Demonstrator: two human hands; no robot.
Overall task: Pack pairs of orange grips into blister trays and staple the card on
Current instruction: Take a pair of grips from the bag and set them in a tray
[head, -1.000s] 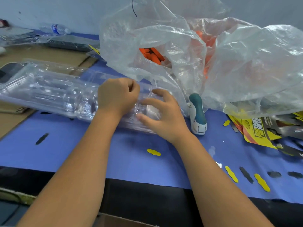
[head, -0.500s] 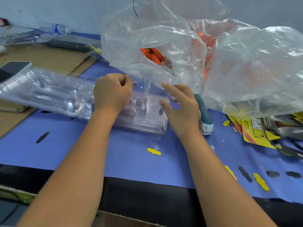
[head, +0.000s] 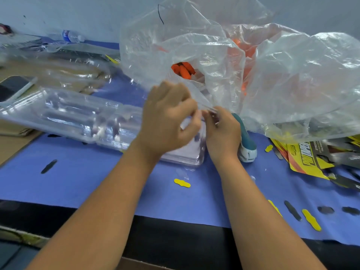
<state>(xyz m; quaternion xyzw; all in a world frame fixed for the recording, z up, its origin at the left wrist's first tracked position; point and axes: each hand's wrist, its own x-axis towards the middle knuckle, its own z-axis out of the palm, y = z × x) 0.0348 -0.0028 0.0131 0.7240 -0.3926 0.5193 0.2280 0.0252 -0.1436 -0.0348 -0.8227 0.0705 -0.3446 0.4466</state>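
A stack of clear blister trays (head: 78, 115) lies on the blue mat (head: 97, 182), left of centre. My left hand (head: 169, 117) and my right hand (head: 222, 131) meet at the stack's right end. Both pinch the edge of one clear blister tray (head: 202, 105), which rises blurred up and to the left above the stack. Orange grips (head: 183, 70) show through an opening in the big clear plastic bag (head: 292, 84) behind my hands. A teal and white stapler (head: 246, 145) stands just right of my right hand. Yellow and black cards (head: 303, 154) lie at the right.
A phone (head: 13, 84) and brown cardboard (head: 11, 145) sit at the left, and a water bottle (head: 70, 36) lies at the back. Yellow (head: 182, 183) and black (head: 48, 166) punched-out scraps dot the mat. A black table edge (head: 175, 230) runs along the front.
My hands have come together at the stack's right end and pinched one tray. Its far end has lifted off the stack; my right hand left the tray top.
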